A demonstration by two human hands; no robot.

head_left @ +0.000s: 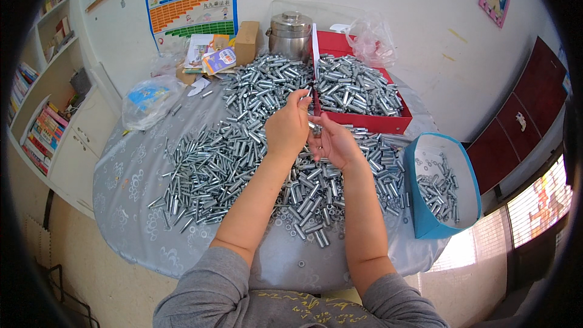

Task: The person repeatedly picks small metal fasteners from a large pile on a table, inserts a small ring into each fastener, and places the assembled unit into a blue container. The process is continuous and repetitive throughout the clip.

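Counter (136, 209) in patterned grey cloth, carrying a wide heap of steel expansion-bolt parts (209, 167). Red box (364, 123) beyond the right hand, blue fabric bin (428, 209) off to its right. Left hand (288, 124) pinched closed on a slim metal piece (310, 92); piece sits at its fingertips, long axis roughly upright, pointing away from the body. Right hand (333, 140) half-curled, just right and nearer the body; can't tell if holding anything. Left nearer.
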